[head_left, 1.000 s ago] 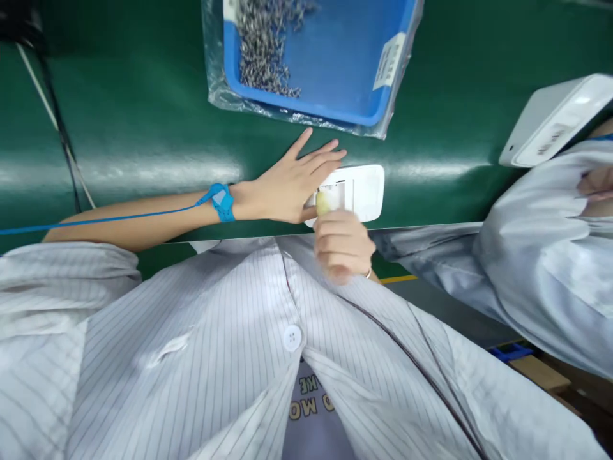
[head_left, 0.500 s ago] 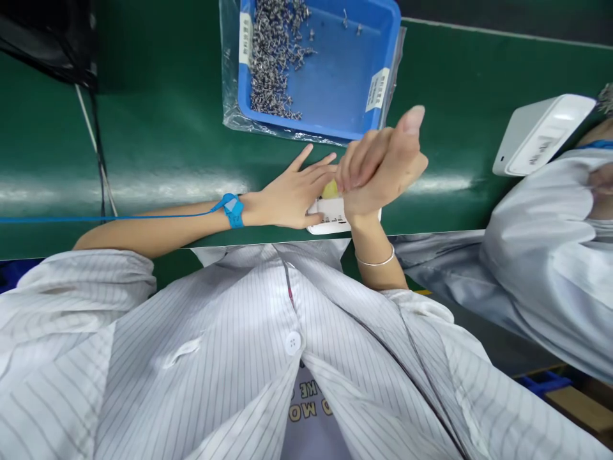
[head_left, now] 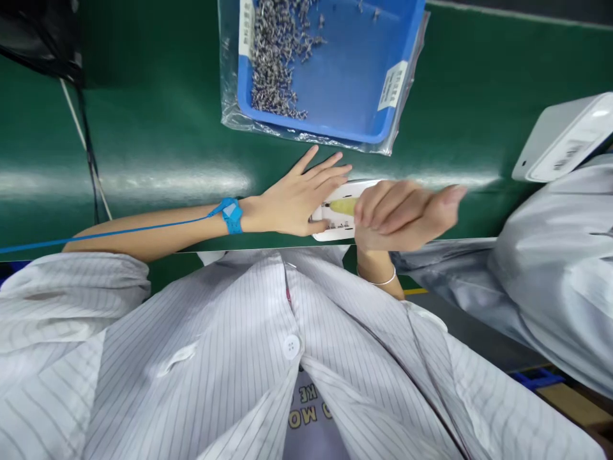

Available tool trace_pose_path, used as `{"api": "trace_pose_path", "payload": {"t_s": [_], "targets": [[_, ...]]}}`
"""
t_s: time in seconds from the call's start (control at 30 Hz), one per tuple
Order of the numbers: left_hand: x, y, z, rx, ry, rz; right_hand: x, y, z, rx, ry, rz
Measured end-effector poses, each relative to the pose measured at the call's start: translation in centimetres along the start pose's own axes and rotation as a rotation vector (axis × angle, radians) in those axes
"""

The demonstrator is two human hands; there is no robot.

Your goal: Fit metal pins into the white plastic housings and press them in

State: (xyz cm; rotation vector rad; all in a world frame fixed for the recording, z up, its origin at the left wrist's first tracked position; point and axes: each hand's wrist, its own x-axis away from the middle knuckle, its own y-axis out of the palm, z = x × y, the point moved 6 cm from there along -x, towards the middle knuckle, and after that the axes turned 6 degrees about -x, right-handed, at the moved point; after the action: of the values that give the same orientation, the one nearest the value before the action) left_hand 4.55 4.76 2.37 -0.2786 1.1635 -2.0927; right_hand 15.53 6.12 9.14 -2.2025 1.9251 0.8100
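A white plastic device (head_left: 341, 234) lies near the table's front edge, partly covered by both hands. My left hand (head_left: 301, 195) rests flat at its left end, fingers spread, the thumb on the casing. A blue wrist strap circles that wrist. My right hand (head_left: 407, 214) is wrapped around a screwdriver whose yellow handle (head_left: 342, 206) sticks out leftward over the device. The tool's narrow end points at the device's left part, near my left fingers; whether it touches cannot be made out.
Beyond my hands a blue tray (head_left: 345, 83) holds many small metal screws (head_left: 275, 70), on a clear plastic bag. Another white device (head_left: 565, 137) stands at right beside a co-worker's sleeve (head_left: 569, 236). Cables (head_left: 89, 147) and a black object (head_left: 38, 38) are at left.
My right hand has shifted right and toward me and has tilted, exposing more of the yellow handle and the device. My left hand stays on the device. The camera view has shifted slightly.
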Motion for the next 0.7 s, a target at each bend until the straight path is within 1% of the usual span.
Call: {"api": "trace_pose_path", "payload": {"t_s": [0.07,0.13,0.27,0.3,0.4,0.47,0.57,0.63,0.7], "targets": [[0.0,0.0,0.0,0.027,-0.001,0.006,-0.3,0.0,-0.8,-0.143,-0.085,0.01],[0.1,0.0,-0.1,0.049,-0.006,0.011,-0.6,0.1,-1.0,-0.188,-0.12,0.019],[0.3,0.1,-0.1,0.063,-0.02,0.007,-0.8,0.0,-0.4,-0.1,-0.095,0.123],[0.3,0.2,-0.1,0.066,-0.025,-0.002,-0.8,0.0,-0.4,-0.079,-0.086,0.13],[0.3,0.2,-0.1,0.085,-0.043,-0.025,-0.7,0.0,-0.5,-0.082,-0.069,0.109],[0.3,0.1,0.0,0.09,-0.05,-0.033,-0.7,0.1,-0.7,-0.095,-0.032,0.11],[0.2,0.1,0.1,0.066,-0.041,-0.039,-0.8,0.3,-0.8,-0.135,-0.002,0.11],[0.2,0.1,0.2,0.055,-0.039,-0.042,-1.0,0.5,-0.8,-0.169,-0.009,0.107],[0.2,0.0,0.2,0.052,-0.038,-0.048,-1.3,0.6,-0.6,-0.179,0.006,0.068]]}}
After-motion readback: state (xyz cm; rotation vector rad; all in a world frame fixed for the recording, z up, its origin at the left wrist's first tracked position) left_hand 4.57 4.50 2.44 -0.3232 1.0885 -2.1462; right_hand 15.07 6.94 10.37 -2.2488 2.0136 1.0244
